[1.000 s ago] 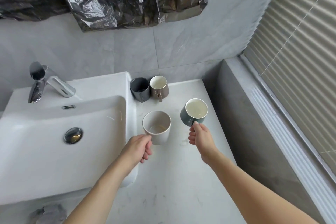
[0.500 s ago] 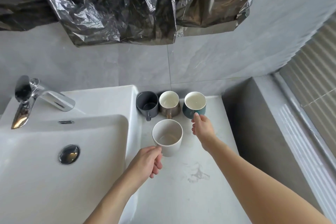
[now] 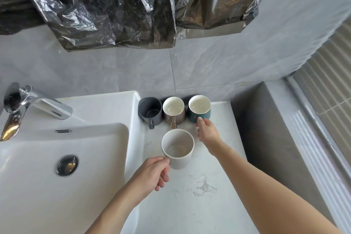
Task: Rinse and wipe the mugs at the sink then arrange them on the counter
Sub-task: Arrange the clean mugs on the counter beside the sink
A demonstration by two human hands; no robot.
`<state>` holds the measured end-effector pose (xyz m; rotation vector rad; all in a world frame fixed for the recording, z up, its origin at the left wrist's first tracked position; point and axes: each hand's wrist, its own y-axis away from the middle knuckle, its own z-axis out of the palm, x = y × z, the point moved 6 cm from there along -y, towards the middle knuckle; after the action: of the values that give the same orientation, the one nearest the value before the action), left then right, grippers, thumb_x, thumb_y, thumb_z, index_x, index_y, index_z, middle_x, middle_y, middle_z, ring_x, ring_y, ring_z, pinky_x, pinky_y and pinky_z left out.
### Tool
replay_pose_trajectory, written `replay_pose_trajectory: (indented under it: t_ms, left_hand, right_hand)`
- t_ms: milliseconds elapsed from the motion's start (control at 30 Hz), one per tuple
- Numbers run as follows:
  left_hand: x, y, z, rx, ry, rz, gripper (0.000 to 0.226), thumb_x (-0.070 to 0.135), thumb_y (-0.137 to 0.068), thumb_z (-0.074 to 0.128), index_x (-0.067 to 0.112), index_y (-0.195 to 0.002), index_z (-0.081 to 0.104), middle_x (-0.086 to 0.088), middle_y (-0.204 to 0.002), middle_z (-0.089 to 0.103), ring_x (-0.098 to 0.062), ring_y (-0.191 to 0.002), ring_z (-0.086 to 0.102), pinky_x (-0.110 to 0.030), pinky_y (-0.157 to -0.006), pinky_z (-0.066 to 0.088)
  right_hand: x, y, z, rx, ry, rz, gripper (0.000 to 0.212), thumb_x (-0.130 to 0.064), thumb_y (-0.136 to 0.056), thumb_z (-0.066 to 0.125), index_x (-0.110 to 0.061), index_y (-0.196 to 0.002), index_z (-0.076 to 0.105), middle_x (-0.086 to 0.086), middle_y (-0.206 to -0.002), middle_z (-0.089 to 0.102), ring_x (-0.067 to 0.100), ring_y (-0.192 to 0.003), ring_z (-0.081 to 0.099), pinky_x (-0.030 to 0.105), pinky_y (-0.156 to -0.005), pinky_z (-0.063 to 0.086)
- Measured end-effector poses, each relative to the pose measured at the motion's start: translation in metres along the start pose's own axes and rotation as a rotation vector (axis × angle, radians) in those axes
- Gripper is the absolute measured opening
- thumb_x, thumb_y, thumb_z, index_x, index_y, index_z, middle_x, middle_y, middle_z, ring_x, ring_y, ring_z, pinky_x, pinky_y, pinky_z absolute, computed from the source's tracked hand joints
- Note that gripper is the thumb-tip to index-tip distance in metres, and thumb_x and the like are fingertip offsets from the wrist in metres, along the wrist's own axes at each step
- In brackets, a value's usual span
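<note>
While the left hand [image 3: 154, 172] keeps its grip on the handle of the white mug [image 3: 177, 148] just in front of the row, the change is on the right: the teal mug [image 3: 199, 109], a second ago out in mid-counter, now sits against the wall beside the grey mug [image 3: 150, 110] and beige mug [image 3: 173, 111], right hand [image 3: 207, 132] fingers curled at its handle. Three lined up, one to go
</note>
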<state>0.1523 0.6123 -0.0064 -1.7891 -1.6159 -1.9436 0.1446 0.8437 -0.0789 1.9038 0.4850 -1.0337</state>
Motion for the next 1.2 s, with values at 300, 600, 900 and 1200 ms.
replay_pose_trajectory:
  t_ms: [300,600,900,1200]
  left_hand:
    - [0.021,-0.019,0.048,-0.01,0.051,-0.004,0.038,0.034,-0.101,0.049,0.011,-0.071,0.053,-0.009,-0.065,0.059,-0.019,-0.052,0.051,-0.027,-0.05,0.039]
    - [0.064,-0.079,0.151,0.032,0.179,-0.004,0.039,0.032,-0.102,0.043,0.012,-0.07,0.052,-0.01,-0.066,0.06,-0.019,-0.054,0.054,-0.027,-0.052,0.042]
    - [0.091,-0.13,0.166,0.12,0.16,0.022,0.035,0.032,-0.098,0.042,0.014,-0.07,0.05,-0.005,-0.067,0.055,-0.019,-0.059,0.053,-0.029,-0.059,0.043]
    - [0.097,-0.155,0.165,0.155,0.204,0.052,0.033,0.028,-0.102,0.041,0.011,-0.074,0.05,-0.005,-0.069,0.055,-0.016,-0.059,0.053,-0.03,-0.06,0.043]
  right_hand:
    - [0.002,0.01,-0.081,-0.023,-0.013,0.08,0.033,-0.035,-0.105,0.041,-0.006,-0.115,0.054,0.009,-0.094,0.054,0.023,-0.078,0.05,0.033,-0.069,0.041]
    - [-0.003,-0.008,-0.131,0.006,-0.056,0.1,0.04,-0.039,-0.104,0.039,-0.008,-0.104,0.064,0.009,-0.088,0.058,0.023,-0.076,0.054,0.038,-0.079,0.049]
    - [-0.01,-0.048,-0.126,0.08,-0.108,0.051,0.044,-0.043,-0.103,0.036,-0.012,-0.115,0.064,-0.001,-0.086,0.057,0.015,-0.073,0.049,0.03,-0.067,0.04]
    - [-0.013,-0.077,-0.119,0.09,-0.134,-0.023,0.043,-0.044,-0.104,0.036,-0.013,-0.113,0.065,-0.006,-0.082,0.055,0.015,-0.078,0.05,0.028,-0.065,0.038]
